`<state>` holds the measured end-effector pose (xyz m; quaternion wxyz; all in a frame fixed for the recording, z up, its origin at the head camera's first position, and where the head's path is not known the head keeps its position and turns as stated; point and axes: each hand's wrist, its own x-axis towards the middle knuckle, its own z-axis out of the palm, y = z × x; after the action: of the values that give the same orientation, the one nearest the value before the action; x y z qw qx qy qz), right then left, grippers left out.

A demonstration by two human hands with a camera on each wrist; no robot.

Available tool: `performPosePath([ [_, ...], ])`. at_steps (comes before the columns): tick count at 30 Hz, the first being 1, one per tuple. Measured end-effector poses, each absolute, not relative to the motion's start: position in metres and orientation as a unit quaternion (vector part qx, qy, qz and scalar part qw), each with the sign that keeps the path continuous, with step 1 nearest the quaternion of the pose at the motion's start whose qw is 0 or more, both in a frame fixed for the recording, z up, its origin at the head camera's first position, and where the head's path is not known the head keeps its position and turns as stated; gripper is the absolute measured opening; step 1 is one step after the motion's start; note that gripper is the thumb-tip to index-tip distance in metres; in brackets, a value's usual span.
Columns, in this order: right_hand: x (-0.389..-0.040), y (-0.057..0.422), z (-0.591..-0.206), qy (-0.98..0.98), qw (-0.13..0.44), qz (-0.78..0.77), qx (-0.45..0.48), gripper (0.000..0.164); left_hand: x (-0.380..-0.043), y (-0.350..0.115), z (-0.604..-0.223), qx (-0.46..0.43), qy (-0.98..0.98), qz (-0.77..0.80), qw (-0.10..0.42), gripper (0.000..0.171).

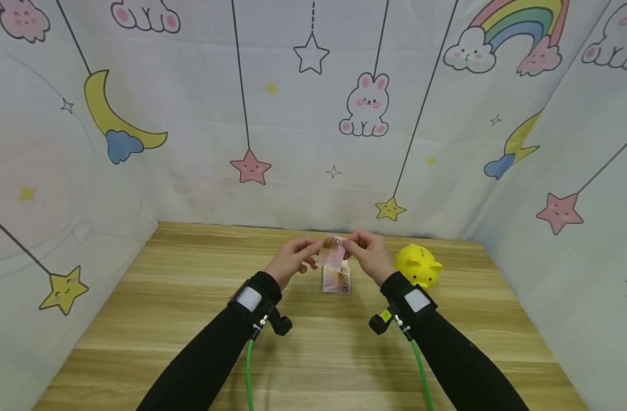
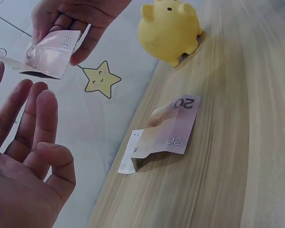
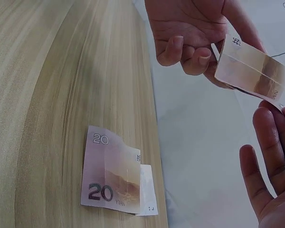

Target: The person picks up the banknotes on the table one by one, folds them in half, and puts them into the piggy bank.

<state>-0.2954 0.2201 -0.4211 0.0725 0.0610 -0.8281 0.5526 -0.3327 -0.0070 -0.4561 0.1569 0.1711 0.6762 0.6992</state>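
A creased 20 yuan banknote (image 1: 332,251) is held above the table between both hands. My left hand (image 1: 292,260) pinches its left edge between thumb and fingertip. At the opposite edge my right hand (image 1: 372,257) pinches the same note, the other fingers loosely bent. In the right wrist view the raised banknote (image 3: 251,69) shows a crease across it. Just below the hands, a second 20 yuan banknote (image 2: 168,126) lies on the wood, bent by folds and partly lifted. A whitish piece (image 3: 148,190) shows at its far end; I cannot tell whether it belongs to that note.
A yellow piggy bank (image 1: 417,265) stands on the wooden table (image 1: 200,285), right of the right hand. Behind the table and along its sides hangs a white cloth (image 1: 190,114) printed with stars, moons and rabbits. A green cable (image 1: 249,371) runs along each forearm.
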Motion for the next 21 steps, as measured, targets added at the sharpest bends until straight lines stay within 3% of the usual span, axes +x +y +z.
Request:
performPosePath([
  [9, -0.2933, 0.2188, -0.4190, -0.825, 0.066, 0.558, 0.064, 0.020, -0.3326, -0.0048, -0.4572, 0.169, 0.676, 0.692, 0.189, 0.042],
  [21, -0.2913, 0.2136, -0.4160, -0.818, 0.053, 0.570, 0.056, 0.019, -0.3300, -0.0008, -0.4566, 0.178, 0.682, 0.683, 0.189, 0.026],
])
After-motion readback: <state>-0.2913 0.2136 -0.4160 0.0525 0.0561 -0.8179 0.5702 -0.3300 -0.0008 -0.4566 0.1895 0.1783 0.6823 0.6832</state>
